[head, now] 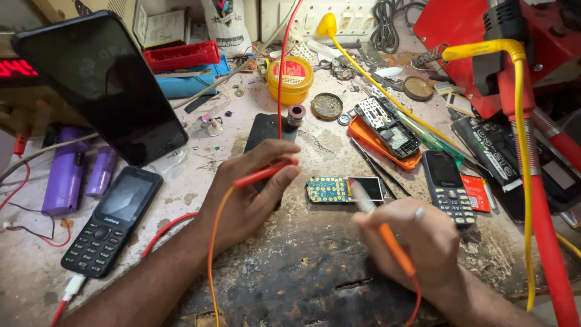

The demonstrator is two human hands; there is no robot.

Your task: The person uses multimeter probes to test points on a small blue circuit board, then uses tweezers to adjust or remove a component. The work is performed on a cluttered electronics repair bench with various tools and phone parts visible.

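While you lean over the worn surface (290,278), this is how things stand:
Left hand (251,194): your grip is closed on a red probe (265,173), its tip pointing right toward the board.
Right hand (414,245): your grip is closed on an orange probe (387,233); its pale tip lies over the board's small screen.
Circuit board (345,189): flat between your hands, keypad side up.
Nearby: a black keypad phone (114,219) at the left, a dark blue phone (448,188) at the right.

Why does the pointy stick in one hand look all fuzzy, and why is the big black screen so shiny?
Head view: the right hand and its orange probe are smeared by motion blur; the left hand looks sharper. The tilted black screen shows soft glare from overhead light. The edges bend a little from the wide lens.
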